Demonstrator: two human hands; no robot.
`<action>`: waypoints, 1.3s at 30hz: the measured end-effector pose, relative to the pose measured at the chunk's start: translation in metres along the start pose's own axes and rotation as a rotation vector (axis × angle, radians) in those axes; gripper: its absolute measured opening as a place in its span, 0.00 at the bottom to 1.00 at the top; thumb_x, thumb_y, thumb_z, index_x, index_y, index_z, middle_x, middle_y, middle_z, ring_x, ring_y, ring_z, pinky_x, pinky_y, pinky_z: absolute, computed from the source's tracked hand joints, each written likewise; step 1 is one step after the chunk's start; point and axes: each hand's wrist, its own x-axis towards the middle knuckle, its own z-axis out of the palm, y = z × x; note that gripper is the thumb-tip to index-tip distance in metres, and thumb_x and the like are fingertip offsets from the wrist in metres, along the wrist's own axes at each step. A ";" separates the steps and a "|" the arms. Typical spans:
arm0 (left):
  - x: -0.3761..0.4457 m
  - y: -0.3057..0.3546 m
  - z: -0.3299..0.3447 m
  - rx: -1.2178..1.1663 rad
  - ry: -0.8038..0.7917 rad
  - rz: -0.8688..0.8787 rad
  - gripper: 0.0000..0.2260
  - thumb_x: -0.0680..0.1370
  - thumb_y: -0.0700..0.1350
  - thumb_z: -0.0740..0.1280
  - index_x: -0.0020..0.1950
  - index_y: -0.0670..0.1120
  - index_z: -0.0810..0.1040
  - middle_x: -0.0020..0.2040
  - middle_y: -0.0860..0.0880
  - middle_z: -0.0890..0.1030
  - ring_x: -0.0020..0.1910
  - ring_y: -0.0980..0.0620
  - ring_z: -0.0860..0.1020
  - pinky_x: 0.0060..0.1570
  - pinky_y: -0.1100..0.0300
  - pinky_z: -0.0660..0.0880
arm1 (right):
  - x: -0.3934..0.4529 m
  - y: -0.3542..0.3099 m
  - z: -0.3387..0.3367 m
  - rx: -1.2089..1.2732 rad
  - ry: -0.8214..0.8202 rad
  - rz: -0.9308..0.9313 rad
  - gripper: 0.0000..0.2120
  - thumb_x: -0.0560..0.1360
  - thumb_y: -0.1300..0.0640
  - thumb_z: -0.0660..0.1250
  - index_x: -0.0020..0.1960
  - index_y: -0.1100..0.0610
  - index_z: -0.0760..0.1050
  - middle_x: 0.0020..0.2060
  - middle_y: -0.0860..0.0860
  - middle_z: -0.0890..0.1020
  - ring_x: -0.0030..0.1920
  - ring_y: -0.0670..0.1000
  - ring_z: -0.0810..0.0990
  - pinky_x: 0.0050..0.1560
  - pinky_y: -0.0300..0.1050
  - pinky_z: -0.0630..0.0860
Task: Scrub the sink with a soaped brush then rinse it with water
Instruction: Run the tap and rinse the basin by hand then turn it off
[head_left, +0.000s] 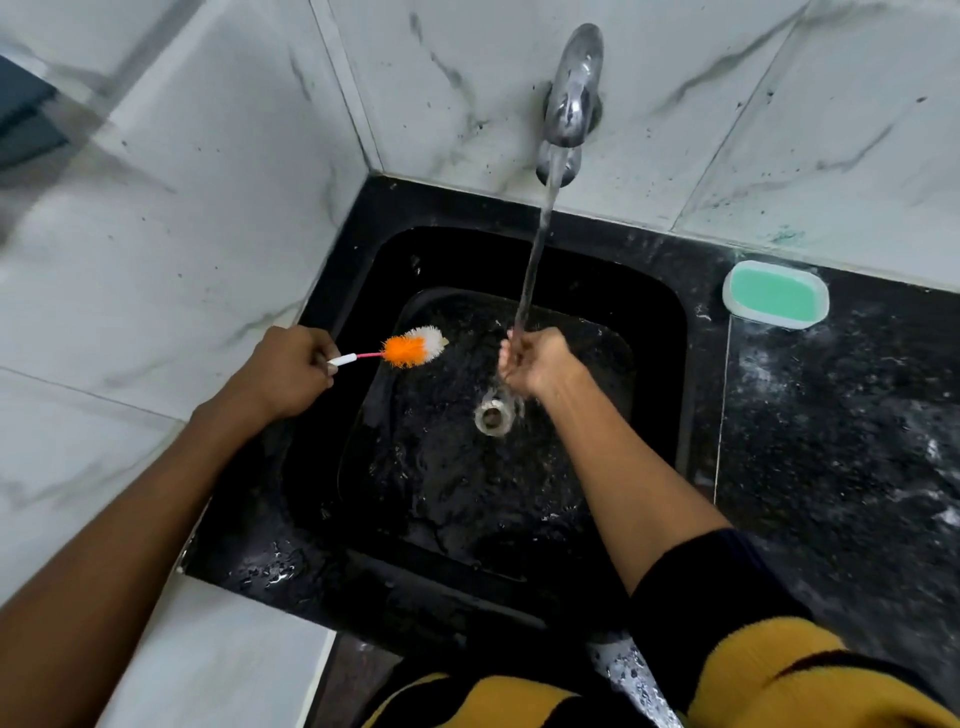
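Rinsing seemed well underway: water (535, 260) ran from the tap (571, 88) onto the right hand (535, 364), whose fingers were curled loosely together in the stream, holding nothing. The left hand (288, 371) gripped the handle of the brush (410, 351), fingers wrapped round it, bristles held over the sink's left side. The sink (660, 332) was wet, with no suds showing. I judged scrubbing done; the far walls perhaps still needed water. A soap dish (774, 293) sat far right.

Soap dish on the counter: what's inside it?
The soap dish holds a green soap bar that fills nearly the whole tray. The dish floor beneath the bar is covered, so it cannot be seen.
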 end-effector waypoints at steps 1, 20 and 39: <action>-0.002 -0.001 -0.001 -0.005 0.008 -0.004 0.07 0.73 0.34 0.70 0.41 0.47 0.82 0.36 0.45 0.83 0.38 0.45 0.82 0.36 0.57 0.76 | 0.001 0.002 0.002 -0.016 0.008 0.006 0.18 0.81 0.61 0.46 0.36 0.59 0.68 0.30 0.52 0.70 0.28 0.49 0.65 0.30 0.39 0.61; -0.028 -0.017 -0.005 -0.033 0.026 -0.084 0.07 0.74 0.35 0.69 0.43 0.47 0.82 0.37 0.45 0.83 0.37 0.45 0.81 0.35 0.58 0.73 | -0.020 -0.075 0.058 0.260 -0.379 -0.209 0.20 0.83 0.57 0.48 0.57 0.67 0.75 0.57 0.61 0.79 0.67 0.57 0.74 0.68 0.52 0.70; -0.067 -0.008 -0.006 -0.092 0.128 -0.184 0.07 0.75 0.34 0.68 0.46 0.44 0.83 0.36 0.45 0.84 0.40 0.47 0.82 0.40 0.60 0.75 | 0.001 -0.025 0.015 0.128 -0.055 -0.011 0.20 0.83 0.54 0.44 0.37 0.55 0.67 0.26 0.51 0.72 0.25 0.49 0.70 0.26 0.36 0.65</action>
